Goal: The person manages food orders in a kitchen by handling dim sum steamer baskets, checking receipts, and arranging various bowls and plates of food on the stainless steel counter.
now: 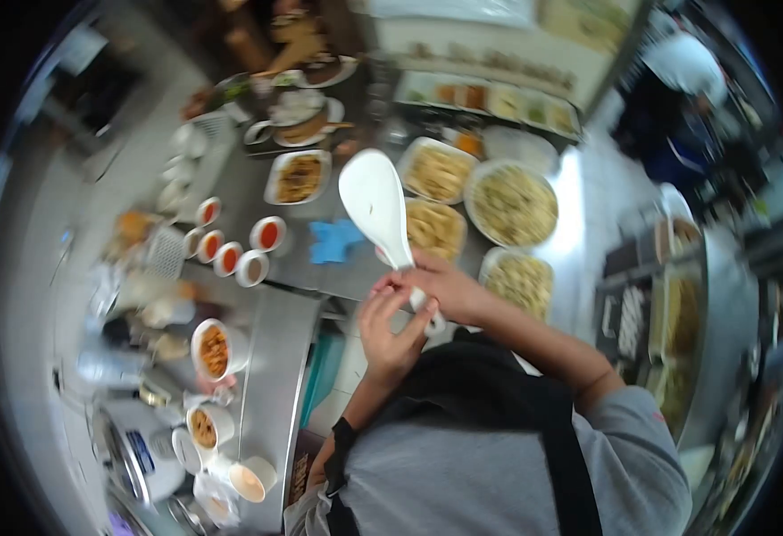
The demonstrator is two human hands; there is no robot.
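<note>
A white rice paddle (375, 204) is held in front of my chest, its broad blade pointing up and away. Small dark flecks show on the blade. My right hand (445, 286) is closed around the upper handle. Lower down, my left hand (393, 332) has its thumb and fingers closed on the handle near its end. Beyond the blade lie a tray of pale food pieces (439, 171) and a second such tray (436, 229), partly covered by the paddle. A blue cloth (333, 241) rests on the steel counter left of the paddle.
A large round bowl of pale food (511, 204) and another tray (518, 279) stand at right. Several sauce cups (268, 234) and a dish of brown food (299, 178) sit at left. Tubs (216, 348) line the left counter. A person (684, 80) bends at far right.
</note>
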